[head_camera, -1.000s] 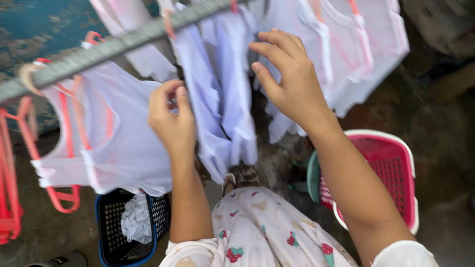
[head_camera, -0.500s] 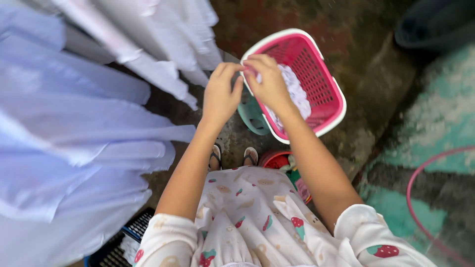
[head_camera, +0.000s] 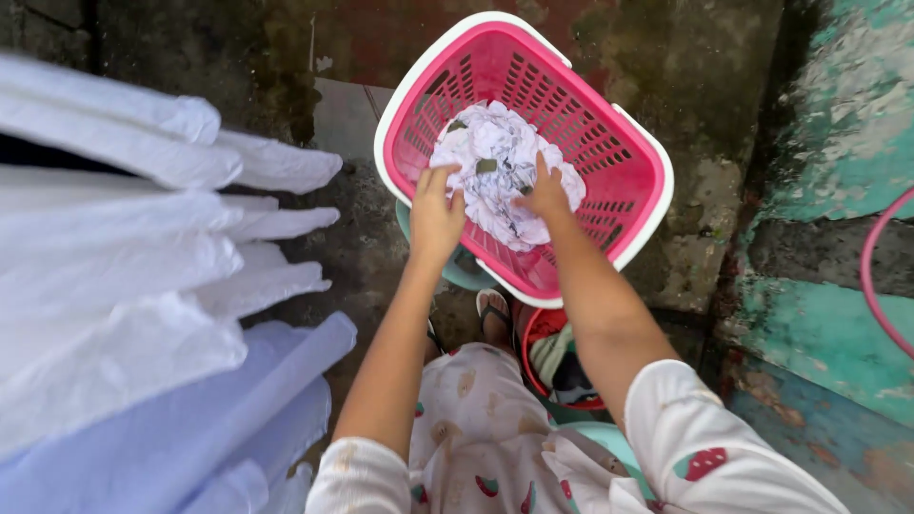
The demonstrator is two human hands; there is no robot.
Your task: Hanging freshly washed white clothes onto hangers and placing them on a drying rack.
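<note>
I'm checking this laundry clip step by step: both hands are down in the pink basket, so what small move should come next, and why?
Probably close the fingers and lift one piece free. The left hand and right hand both rest on the crumpled white laundry in the pink basket, fingers spread, not yet clearly gripping. White garments hang at the left.

- The crumpled white laundry (head_camera: 503, 171) sits bunched in a heap – pale cloth with a few dark patches, filling the middle of the basket's floor.
- The pink basket (head_camera: 636, 167) – slotted plastic walls, white rim – stands tilted on the ground just ahead of my feet, its open top facing me.
</note>
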